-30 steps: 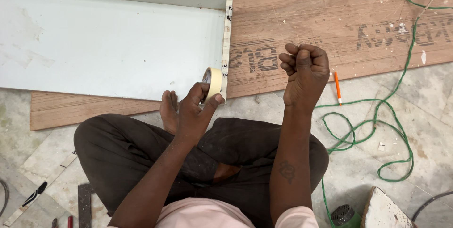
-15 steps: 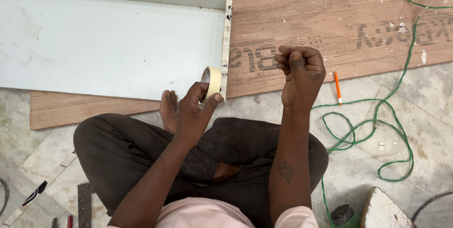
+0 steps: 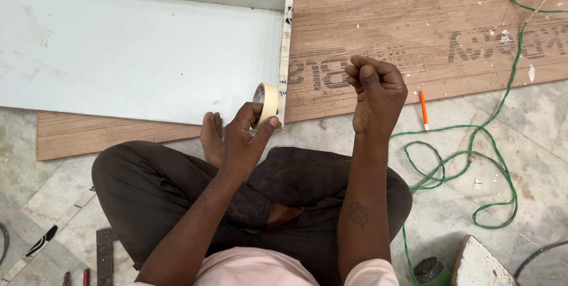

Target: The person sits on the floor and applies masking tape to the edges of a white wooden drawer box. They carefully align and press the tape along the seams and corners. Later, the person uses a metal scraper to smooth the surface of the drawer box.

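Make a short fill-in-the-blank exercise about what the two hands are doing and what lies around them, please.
1. The left hand holds a roll of ____.
2. The right hand is closed in a ____.
3. The cable on the floor is ____ in colour.
4. The orange pen lies on the ____ side of the right hand.

Missing words: tape; fist; green; right

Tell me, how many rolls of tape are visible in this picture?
1. A single cream roll of tape is held in the left hand, just in front of the white panel's right edge. Others may lie out of view.
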